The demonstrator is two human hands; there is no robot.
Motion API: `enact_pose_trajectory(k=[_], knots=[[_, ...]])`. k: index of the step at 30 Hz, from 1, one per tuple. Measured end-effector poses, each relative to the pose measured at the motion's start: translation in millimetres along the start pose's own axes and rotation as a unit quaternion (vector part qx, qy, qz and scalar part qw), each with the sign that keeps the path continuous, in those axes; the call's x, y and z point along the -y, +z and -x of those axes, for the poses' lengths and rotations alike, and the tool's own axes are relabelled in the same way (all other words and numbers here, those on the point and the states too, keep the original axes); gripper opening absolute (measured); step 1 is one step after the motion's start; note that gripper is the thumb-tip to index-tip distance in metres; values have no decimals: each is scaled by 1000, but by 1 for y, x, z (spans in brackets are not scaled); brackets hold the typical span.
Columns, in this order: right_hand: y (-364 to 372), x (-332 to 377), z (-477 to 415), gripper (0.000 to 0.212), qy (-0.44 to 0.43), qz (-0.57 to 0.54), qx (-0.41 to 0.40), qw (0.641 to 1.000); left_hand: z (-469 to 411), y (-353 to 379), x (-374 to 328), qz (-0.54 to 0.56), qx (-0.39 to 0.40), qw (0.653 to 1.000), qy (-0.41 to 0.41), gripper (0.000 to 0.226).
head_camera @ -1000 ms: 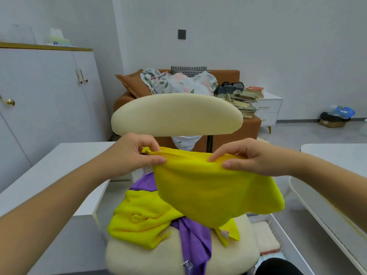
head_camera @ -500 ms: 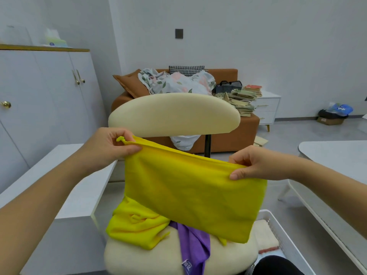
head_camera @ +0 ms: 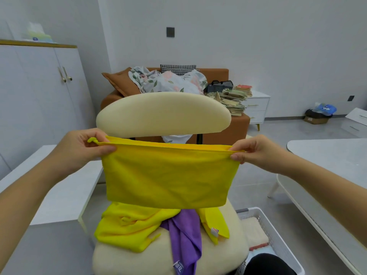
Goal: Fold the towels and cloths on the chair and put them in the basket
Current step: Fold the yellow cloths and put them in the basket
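Note:
A yellow towel point(head_camera: 166, 175), folded double, hangs flat in the air in front of the cream chair point(head_camera: 162, 114). My left hand point(head_camera: 83, 149) pinches its upper left corner and my right hand point(head_camera: 256, 153) pinches its upper right corner, with the top edge stretched taut between them. Below, on the chair seat, lie a crumpled yellow cloth point(head_camera: 127, 227) and a purple cloth point(head_camera: 184, 233). A white mesh basket point(head_camera: 278, 237) stands on the floor right of the chair, with a folded cream towel point(head_camera: 255, 233) inside.
A white low table point(head_camera: 59, 187) stands on the left and a white round-edged table point(head_camera: 329, 167) on the right. Behind the chair is a brown sofa point(head_camera: 236, 126) with bedding and stacked books. White cabinets line the left wall.
My hands have moved apart and pulled the yellow towel from a bunched droop into a taut, flat rectangle. The cloths on the seat have not moved.

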State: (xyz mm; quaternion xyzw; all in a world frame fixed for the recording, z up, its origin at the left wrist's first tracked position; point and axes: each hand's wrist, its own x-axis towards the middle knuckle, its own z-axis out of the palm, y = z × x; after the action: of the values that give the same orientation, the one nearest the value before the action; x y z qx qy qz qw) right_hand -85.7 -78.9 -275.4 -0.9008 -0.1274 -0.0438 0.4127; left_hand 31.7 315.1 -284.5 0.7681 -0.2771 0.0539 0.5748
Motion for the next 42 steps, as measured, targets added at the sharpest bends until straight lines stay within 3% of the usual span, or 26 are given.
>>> enact_pose_trajectory(k=[4,7,10,13,16,17,19,20,22,25,27,30,34,38,40,42], knots=[[2,0,-5,6,26,-57,-126,990,0,5,1,-13,-38,999,-23,23],[2,-1,-5,14,35,-31,-173,984,0,8,-1,-38,-44,998,-20,22],[3,0,-4,8,36,31,-184,982,2,9,-6,-49,-23,997,-45,14],[10,0,-4,5,68,-22,-187,980,8,10,-6,10,34,994,-102,61],[26,-2,-1,14,109,-192,-175,960,18,19,1,165,44,974,-150,79],[33,-4,0,16,118,-226,-176,951,23,26,1,195,35,966,-166,71],[48,-9,2,19,137,-248,-202,938,31,39,6,243,3,952,-188,20],[56,-14,2,20,147,-239,-222,934,33,46,13,253,-24,945,-206,13],[70,-29,-1,21,168,-196,-254,932,36,58,29,247,-84,927,-267,21],[93,-60,-13,23,211,-113,-234,942,33,76,66,161,-149,910,-352,15],[111,-85,-26,27,251,-56,-213,943,29,89,103,-28,-143,924,-355,15],[133,-118,-45,30,304,8,-181,935,27,110,137,-270,-115,904,-311,25],[148,-147,-57,24,338,14,-167,926,26,120,161,-352,-111,882,-291,38],[154,-159,-52,30,366,-119,-179,906,28,117,176,-246,-96,899,-350,51],[151,-161,-51,45,420,-215,-163,866,26,114,174,-120,-129,890,-421,47],[148,-168,-48,60,469,-327,-125,811,24,113,171,56,-149,855,-494,60]])
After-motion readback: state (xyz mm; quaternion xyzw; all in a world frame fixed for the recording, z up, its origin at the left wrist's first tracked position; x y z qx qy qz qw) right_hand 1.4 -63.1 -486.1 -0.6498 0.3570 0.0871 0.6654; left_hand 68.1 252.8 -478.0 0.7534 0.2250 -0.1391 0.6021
